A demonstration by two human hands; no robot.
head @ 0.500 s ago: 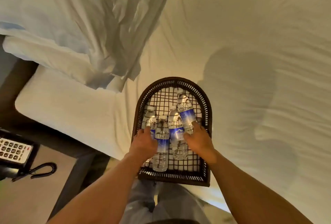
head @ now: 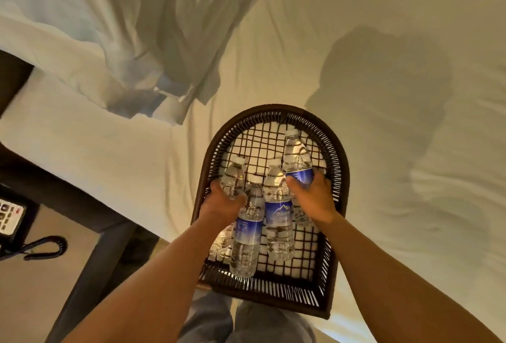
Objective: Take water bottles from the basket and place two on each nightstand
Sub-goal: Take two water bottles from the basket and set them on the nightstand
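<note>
Lying in the dark woven basket (head: 335, 167) on the bed (head: 356, 68), four water bottles point their caps away from the person, long axes running near to far. The left hand (head: 223, 201) is wrapped round the leftmost bottle (head: 233, 178), and the right hand (head: 315, 197) round the rightmost bottle (head: 297, 155), which reaches farthest. Between the hands lie two free ones, the near-left bottle (head: 246, 236) and the middle bottle (head: 278, 211), each just beside a hand. Each bottle wears a blue label with a white mountain mark; its lettering is too small to read. A telephone (head: 11, 219) at the far left suggests that nightstand is the nearer one.
</note>
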